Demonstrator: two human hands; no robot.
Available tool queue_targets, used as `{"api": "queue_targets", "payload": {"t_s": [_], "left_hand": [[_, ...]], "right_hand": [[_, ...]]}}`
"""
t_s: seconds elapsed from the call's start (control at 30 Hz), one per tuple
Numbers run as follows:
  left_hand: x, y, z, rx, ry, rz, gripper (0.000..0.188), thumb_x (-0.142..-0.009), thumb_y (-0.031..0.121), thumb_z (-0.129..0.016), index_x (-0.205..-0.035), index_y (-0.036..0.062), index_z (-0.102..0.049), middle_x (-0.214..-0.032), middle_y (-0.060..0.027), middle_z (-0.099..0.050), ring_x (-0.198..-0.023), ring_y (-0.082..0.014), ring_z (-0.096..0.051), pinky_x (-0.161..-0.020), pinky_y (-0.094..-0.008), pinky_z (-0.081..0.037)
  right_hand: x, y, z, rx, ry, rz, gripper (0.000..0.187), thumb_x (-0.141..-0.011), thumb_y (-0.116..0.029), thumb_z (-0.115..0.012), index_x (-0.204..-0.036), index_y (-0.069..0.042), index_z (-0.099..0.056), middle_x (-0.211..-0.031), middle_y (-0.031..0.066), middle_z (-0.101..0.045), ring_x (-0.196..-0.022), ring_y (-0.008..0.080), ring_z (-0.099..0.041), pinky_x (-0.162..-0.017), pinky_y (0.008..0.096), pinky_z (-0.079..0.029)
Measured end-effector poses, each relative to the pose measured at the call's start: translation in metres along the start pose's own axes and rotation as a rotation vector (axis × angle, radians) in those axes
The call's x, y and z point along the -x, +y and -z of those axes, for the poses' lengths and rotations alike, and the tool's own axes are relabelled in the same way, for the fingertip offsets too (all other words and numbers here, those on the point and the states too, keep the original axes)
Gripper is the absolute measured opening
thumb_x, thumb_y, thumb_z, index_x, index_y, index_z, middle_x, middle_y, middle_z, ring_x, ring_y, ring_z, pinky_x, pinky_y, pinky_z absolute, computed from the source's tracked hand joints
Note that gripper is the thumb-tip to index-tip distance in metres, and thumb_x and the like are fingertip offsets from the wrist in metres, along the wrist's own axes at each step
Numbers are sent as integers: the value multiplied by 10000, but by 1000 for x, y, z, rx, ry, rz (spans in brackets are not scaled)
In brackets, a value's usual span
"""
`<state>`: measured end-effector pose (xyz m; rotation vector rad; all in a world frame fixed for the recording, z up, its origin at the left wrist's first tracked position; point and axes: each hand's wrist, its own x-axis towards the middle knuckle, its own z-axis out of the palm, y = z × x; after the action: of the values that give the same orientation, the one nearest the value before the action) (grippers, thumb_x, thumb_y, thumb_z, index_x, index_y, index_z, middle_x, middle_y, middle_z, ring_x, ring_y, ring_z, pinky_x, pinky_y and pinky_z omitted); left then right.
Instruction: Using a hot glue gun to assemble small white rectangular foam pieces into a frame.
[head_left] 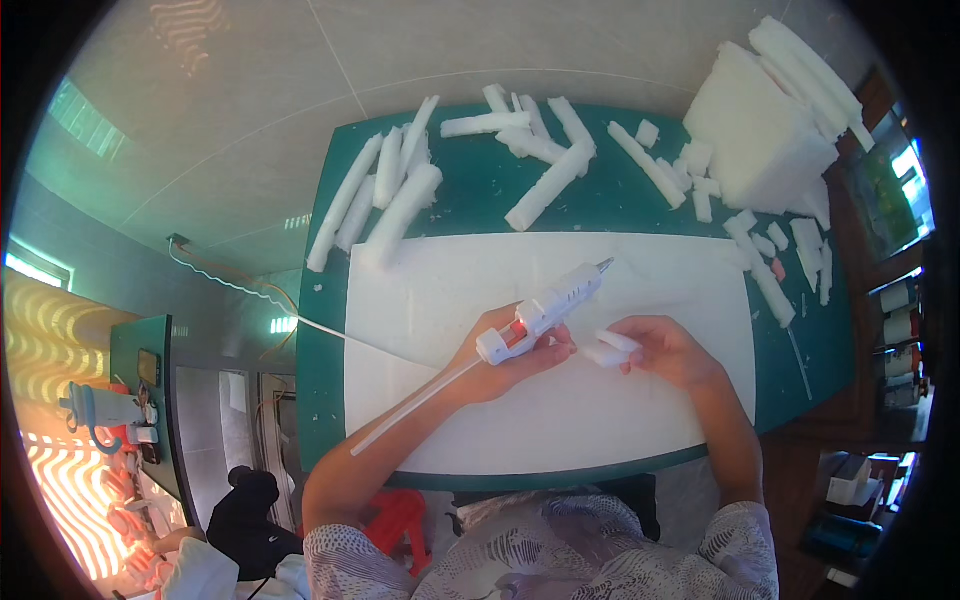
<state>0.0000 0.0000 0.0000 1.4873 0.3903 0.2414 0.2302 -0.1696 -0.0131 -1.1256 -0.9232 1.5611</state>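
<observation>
Item: glue gun (545,305), white with a red trigger, in our left hand (510,350), which is closed round the grip. Nozzle points up and right, toward the table's far edge. Its white cord trails off the left edge of the sheet.

Item: foam piece (610,348), short, white, pinched in the fingertips of our right hand (665,352), palm half open. It sits just beside the gun's handle, above the middle of the white sheet (600,420).

Item: loose foam strips (400,195), scattered along the far edge of the green table (325,350); a big foam block (755,135) at the far right corner.

Handling note, our judgement: we should bring the nozzle to the piece, not the piece to the nozzle, keep our fingertips back from the glued face, squeeze lightly, and work over the sheet so drips land there.
</observation>
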Motion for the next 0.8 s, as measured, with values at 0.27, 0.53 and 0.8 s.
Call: {"api": "queue_targets", "payload": {"t_s": [0.27,0.53,0.8], "left_hand": [[-3,-3,12,36,94,-72,147,-832,129,-733,-940,55,-665,-812,-8,-626,-753,-99,-567,-701,-270,-457],[-6,10,29,-225,288,-74,139,-829,103,-726,-939,34,-676,-877,-39,-673,-810,-111,-605,-734,-275,-478],[-14,5,55,-376,457,-68,182,-903,176,-660,-1009,34,-703,-935,-73,-705,-869,-145,-635,-789,-291,-488]], "right_hand": [[2,-6,-6,-93,87,5,382,-878,-79,-678,-1237,10,-584,-1135,101,-615,-1004,162,-580,-856,299,-482],[1,-7,0,-37,17,50,392,-891,-125,-676,-1244,15,-580,-1129,102,-621,-922,152,-566,-826,296,-481],[1,-3,3,-195,-54,83,411,-948,-267,-613,-1238,22,-578,-1091,127,-623,-839,157,-552,-824,310,-462]]}}
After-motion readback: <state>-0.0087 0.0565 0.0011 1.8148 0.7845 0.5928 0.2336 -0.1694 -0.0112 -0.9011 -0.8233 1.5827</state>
